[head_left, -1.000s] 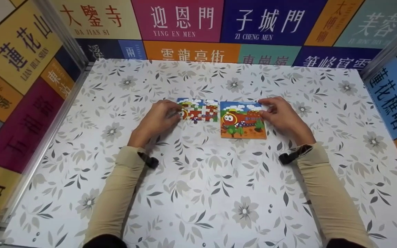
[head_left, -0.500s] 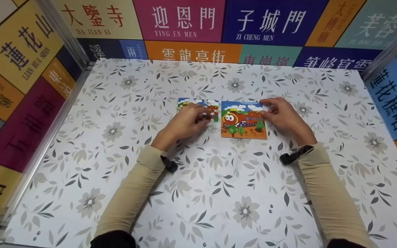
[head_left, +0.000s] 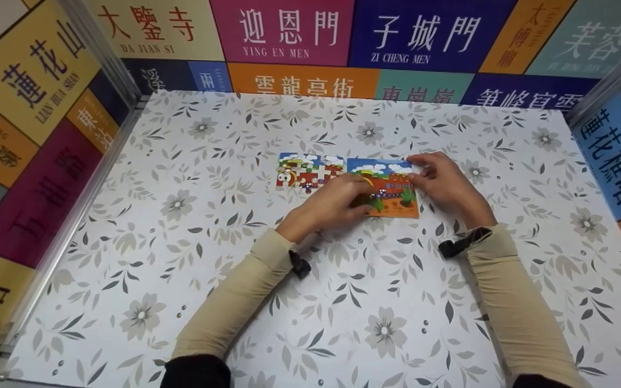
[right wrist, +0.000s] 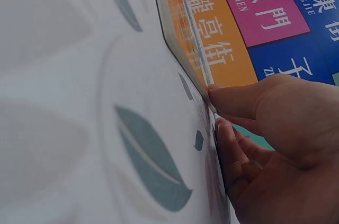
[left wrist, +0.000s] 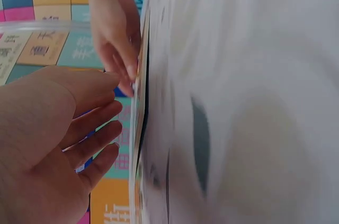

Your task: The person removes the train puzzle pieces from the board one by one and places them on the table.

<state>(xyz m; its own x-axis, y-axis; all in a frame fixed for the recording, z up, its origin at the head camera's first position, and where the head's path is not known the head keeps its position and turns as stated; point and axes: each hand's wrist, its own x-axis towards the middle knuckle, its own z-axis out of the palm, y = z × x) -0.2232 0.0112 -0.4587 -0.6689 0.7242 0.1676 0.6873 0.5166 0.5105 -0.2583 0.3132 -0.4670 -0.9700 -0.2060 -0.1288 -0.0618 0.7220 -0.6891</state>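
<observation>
A square picture card (head_left: pixel 397 200) with a red cartoon train lies on the table in the head view. My right hand (head_left: pixel 442 180) pinches its upper right corner; in the right wrist view the thumb (right wrist: pixel 233 99) touches the card's edge. My left hand (head_left: pixel 335 205) is over the card's left part and hides the train's face. In the left wrist view its fingers (left wrist: pixel 98 131) are loosely bent, with nothing seen between them. Left of the card lies a partly joined jigsaw puzzle (head_left: pixel 302 171) with a similar train picture; the left hand covers its lower right part.
A white tabletop (head_left: pixel 321 302) with grey flowers and leaves lies under everything. Colourful panels with large characters (head_left: pixel 289 27) stand along the back and both sides. Metal frame posts (head_left: pixel 114 59) rise at the back corners.
My left hand has moved right, from the jigsaw puzzle's left edge across it to over the card's left part. The right hand stays at the card's corner. The puzzle's left end now shows.
</observation>
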